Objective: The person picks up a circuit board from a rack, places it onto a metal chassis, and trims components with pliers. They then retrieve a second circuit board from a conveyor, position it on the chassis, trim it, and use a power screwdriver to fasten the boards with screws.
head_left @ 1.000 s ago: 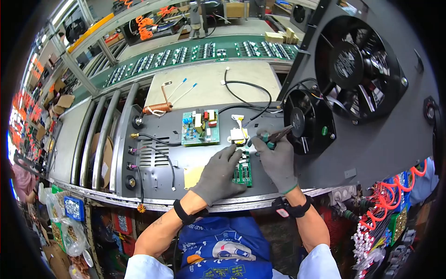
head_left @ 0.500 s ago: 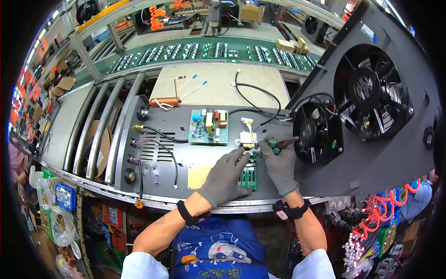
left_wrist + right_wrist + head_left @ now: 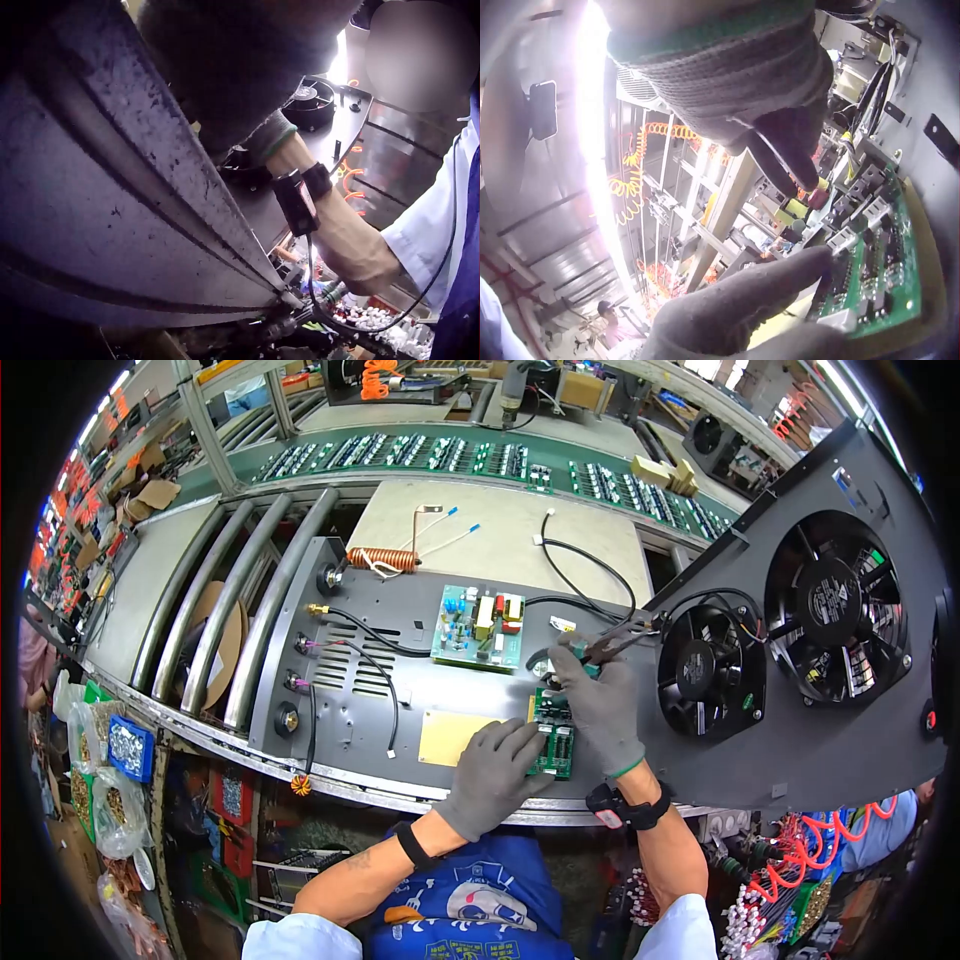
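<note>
On the chassis panel lies a green circuit board (image 3: 556, 752) with rows of components. My gloved left hand (image 3: 495, 775) rests at its left edge; in the right wrist view a straight finger (image 3: 772, 289) touches the board, with the thumb near its lower end. My gloved right hand (image 3: 608, 710) grips pliers (image 3: 615, 645), their tips pointing away to the upper right. The fingertips of that hand are beside a white connector (image 3: 562, 624) and a dark round part (image 3: 540, 663) above the board. The left wrist view is mostly filled by blurred glove and panel.
A second circuit board (image 3: 478, 628) sits at the panel's middle, beside black cables and a copper coil (image 3: 383, 560). Two black fans (image 3: 700, 672) are on the raised panel at right. Metal rollers (image 3: 262, 620) lie left. Behind runs a green belt (image 3: 555, 472) with rows of boards.
The left hand has drawn back from the board's upper end, uncovering more of it. The right hand still holds the pliers near the white connector. The head view has shifted.
</note>
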Available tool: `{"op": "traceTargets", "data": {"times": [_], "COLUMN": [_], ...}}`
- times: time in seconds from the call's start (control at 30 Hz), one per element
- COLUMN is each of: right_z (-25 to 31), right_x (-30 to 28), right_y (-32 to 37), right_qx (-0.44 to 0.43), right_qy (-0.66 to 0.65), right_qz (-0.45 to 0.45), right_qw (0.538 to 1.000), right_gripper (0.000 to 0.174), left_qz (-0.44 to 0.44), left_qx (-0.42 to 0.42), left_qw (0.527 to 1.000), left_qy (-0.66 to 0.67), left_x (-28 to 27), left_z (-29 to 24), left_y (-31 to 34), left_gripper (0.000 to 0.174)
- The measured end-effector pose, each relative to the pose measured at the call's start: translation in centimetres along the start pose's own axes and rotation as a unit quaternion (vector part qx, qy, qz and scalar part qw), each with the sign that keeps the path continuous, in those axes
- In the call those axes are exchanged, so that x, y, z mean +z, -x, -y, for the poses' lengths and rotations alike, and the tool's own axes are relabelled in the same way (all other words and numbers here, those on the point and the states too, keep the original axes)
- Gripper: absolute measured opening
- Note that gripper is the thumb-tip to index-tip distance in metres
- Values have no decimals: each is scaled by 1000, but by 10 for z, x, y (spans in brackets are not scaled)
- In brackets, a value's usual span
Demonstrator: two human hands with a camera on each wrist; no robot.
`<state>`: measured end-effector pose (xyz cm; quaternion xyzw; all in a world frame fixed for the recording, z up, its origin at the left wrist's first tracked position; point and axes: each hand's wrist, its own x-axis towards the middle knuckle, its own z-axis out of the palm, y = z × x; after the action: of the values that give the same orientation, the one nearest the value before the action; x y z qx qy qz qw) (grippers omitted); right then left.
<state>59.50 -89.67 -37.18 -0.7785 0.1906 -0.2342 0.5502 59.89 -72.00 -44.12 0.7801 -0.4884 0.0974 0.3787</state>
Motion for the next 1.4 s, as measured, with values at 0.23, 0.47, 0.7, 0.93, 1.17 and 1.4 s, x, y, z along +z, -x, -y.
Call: {"op": "traceTargets", "data": {"times": [0.23, 0.47, 0.7, 0.93, 1.17, 1.4], "right_z": [-14, -10, -24, -8, -4, -9], "right_x": [10, 24, 26, 25, 12, -33], "right_y": [-4, 2, 3, 2, -4, 17], "right_qx": [17, -24, -75, -89, -98, -54], "right_qy": [-38, -84, -106, -101, -82, -110], "right_qz": [24, 25, 35, 8, -36, -106], "right_qw": [999, 996, 991, 991, 991, 987], "right_gripper": [44, 34, 28, 31, 32, 27], "left_qz": [-6, -9, -11, -18, -5, 6], "left_qx": [14, 10, -3, -2, 3, -38], "left_qw": [1000, 1000, 1000, 1000, 1000, 999], "left_qy": [18, 8, 8, 3, 10, 26], "left_x": [0, 4, 3, 5, 0, 4], "left_z": [7, 9, 7, 5, 4, 0], "left_y": [2, 5, 6, 8, 3, 1], "left_gripper": [57, 57, 58, 60, 60, 66]}}
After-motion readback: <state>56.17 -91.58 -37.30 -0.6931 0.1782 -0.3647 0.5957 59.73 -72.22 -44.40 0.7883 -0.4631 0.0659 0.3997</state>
